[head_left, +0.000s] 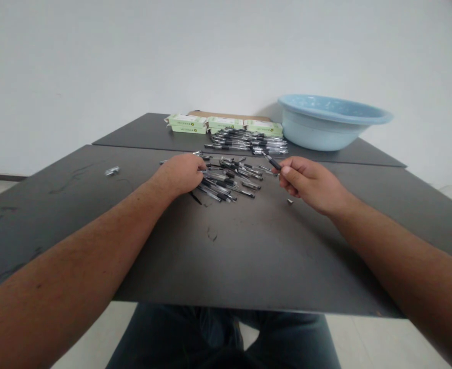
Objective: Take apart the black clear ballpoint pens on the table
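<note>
My right hand (306,182) pinches a pen (272,162) with a black grip between thumb and fingers. The pen's tip end points up and to the left, towards the pens at the back. My left hand (182,174) is curled down at the left side of a loose pile of pens (226,182). Its fingertips are mostly hidden, so what they grip cannot be made out. The piled pens have clear barrels and black grips and lie in mixed directions. A small pen part (289,201) rests on the table just below my right hand.
Behind the loose pile lies a stack of pens (245,141). Green and white boxes (187,123) stand behind it, with brown cardboard (226,116) at the wall. A light blue basin (322,130) sits at back right. Small clear pieces (112,170) lie left on the dark table (249,256).
</note>
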A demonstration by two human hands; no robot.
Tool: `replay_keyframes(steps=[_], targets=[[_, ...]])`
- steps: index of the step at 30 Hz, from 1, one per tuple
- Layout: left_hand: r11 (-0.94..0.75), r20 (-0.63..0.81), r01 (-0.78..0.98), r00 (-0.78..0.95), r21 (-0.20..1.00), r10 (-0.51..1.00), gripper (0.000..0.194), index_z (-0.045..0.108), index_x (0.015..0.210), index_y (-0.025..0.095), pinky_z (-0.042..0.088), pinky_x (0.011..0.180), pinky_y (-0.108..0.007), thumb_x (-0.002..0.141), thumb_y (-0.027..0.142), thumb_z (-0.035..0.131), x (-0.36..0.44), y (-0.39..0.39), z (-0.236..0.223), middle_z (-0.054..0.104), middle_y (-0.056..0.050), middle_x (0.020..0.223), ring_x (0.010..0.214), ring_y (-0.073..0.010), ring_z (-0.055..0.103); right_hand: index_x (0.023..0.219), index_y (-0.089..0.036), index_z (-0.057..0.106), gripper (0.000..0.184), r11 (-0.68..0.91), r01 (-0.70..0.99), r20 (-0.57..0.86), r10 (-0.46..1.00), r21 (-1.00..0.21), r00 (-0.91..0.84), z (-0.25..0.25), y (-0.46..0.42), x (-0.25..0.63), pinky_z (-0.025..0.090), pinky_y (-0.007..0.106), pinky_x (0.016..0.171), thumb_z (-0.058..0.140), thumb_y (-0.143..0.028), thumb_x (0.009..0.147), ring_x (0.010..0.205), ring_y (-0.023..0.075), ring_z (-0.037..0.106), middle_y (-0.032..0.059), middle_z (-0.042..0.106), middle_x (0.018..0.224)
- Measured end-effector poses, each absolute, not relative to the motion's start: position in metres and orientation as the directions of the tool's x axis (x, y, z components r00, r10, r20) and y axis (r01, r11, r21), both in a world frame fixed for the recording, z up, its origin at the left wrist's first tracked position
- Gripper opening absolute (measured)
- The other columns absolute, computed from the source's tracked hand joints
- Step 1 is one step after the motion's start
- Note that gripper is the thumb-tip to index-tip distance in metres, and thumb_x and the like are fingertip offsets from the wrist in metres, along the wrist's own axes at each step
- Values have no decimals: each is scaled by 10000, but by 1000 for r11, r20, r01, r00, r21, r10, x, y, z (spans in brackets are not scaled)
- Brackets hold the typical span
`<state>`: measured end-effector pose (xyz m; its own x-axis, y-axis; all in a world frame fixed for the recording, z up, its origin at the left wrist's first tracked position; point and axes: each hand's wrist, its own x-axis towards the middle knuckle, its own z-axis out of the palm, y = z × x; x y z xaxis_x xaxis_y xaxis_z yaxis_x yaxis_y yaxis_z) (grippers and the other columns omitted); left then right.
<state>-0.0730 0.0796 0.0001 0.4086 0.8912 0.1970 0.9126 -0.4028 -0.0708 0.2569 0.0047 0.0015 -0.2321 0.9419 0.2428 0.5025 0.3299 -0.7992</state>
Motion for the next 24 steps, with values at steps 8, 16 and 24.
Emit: replay_keyframes(steps=[8,16,24], targets=[[-382,159,920,391,-85,907,384,819,996,243,569,884,-394,803,221,488,-77,85,1,797,-79,1050,1002,-299,725,947,-223,603,357,329,526,239,943,-784,-233,4,3,256,431,270,534,531,-569,995,578,132,535,16,646,785],[-365,158,918,388,-157,908,316,806,888,242,555,832,-353,802,244,501,-82,89,0,798,-82,943,904,-271,720,976,-232,595,314,322,501,227,943,-803,-244,1,4,256,431,265,526,526,-536,1007,579,128,531,6,639,791],[-368,171,913,396,-177,902,326,809,897,205,550,867,-364,825,214,491,-77,84,3,796,-104,956,928,-278,727,977,-219,606,326,331,521,240,942,-787,-236,-1,7,257,461,270,541,510,-529,1014,584,131,562,18,663,800]])
